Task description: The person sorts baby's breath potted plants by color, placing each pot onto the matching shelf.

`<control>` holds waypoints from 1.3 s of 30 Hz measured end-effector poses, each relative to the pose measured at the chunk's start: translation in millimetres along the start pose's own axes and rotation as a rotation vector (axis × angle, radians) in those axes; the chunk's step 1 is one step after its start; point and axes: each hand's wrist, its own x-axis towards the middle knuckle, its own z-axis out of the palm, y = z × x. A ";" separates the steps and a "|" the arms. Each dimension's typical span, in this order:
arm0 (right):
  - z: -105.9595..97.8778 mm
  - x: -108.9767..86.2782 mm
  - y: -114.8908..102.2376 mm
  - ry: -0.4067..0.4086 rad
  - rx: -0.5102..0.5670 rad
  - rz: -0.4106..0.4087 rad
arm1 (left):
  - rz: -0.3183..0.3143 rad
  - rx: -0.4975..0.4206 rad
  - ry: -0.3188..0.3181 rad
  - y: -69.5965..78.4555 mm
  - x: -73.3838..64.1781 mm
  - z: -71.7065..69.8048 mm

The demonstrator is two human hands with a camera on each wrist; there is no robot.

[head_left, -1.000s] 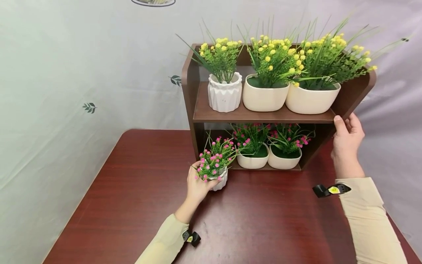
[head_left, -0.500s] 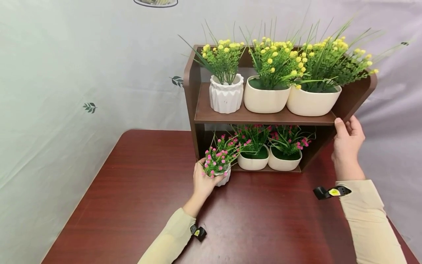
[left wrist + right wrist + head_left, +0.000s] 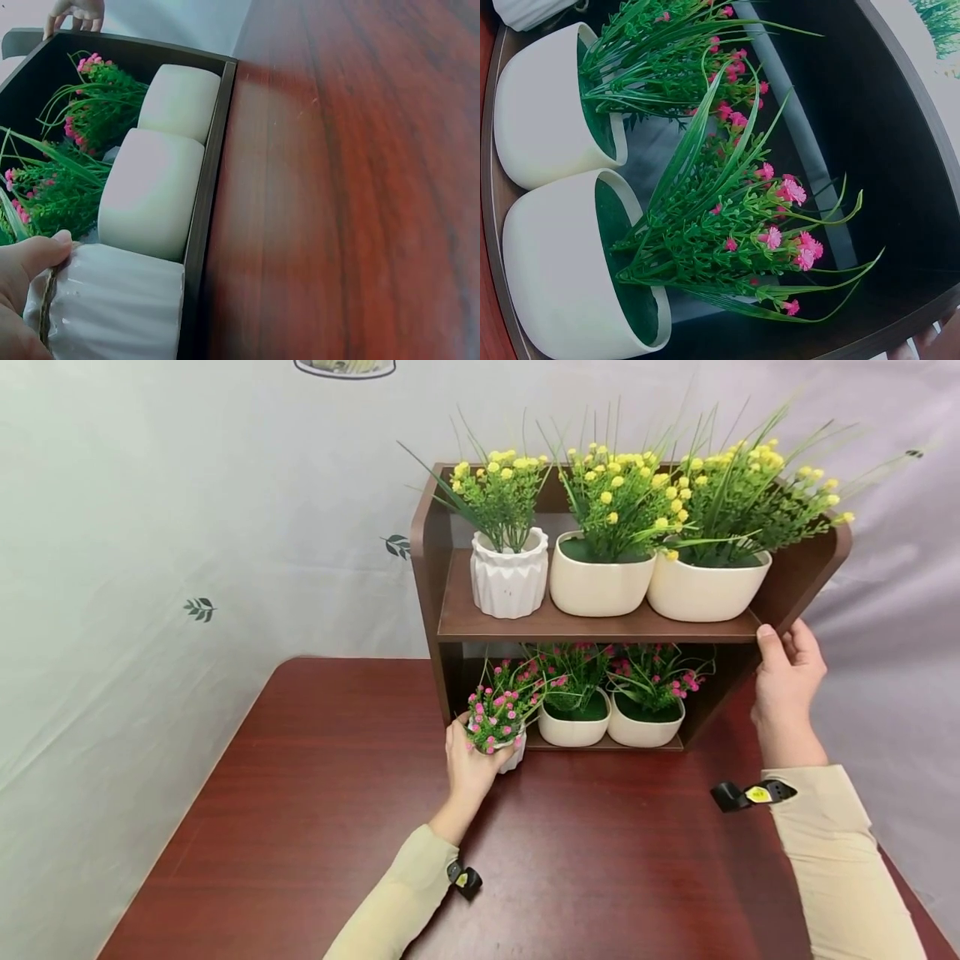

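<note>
My left hand (image 3: 468, 767) grips a white fluted pot (image 3: 513, 757) of pink flowers by its rim, at the front left of the shelf's lower level. In the left wrist view, the thumb lies over the rim of the fluted pot (image 3: 124, 300), close beside the nearer cream pot. My right hand (image 3: 789, 681) holds the right side panel of the brown two-level shelf (image 3: 600, 632), thumb at the front edge. Two cream oval pots (image 3: 573, 732) with pink flowers stand on the lower level, also large in the right wrist view.
On the upper level stand a white fluted pot (image 3: 510, 583) and two cream oval pots (image 3: 602, 587), all with yellow flowers. The shelf stands on a reddish-brown table (image 3: 315, 793). Behind hangs a pale curtain (image 3: 225, 510) with a leaf print.
My left hand has carried the fluted pot of pink flowers forward and slightly right, up to the shelf's lower level. The right hand has stayed on the side panel.
</note>
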 end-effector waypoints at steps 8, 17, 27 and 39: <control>0.6 0.3 -0.4 0.003 -0.010 0.014 | 0.046 -0.055 -0.127 -4.9 3.2 -3.9; 1.2 2.2 -0.8 -0.010 0.001 -0.034 | -0.050 -0.170 -0.298 -12.8 8.2 -18.2; -0.4 1.7 1.8 -0.003 -0.026 -0.029 | -0.084 -0.197 -0.233 -12.2 7.2 -12.7; 0.5 -0.5 0.0 0.008 -0.036 -0.007 | -0.063 -0.106 -0.128 -3.1 9.8 -1.3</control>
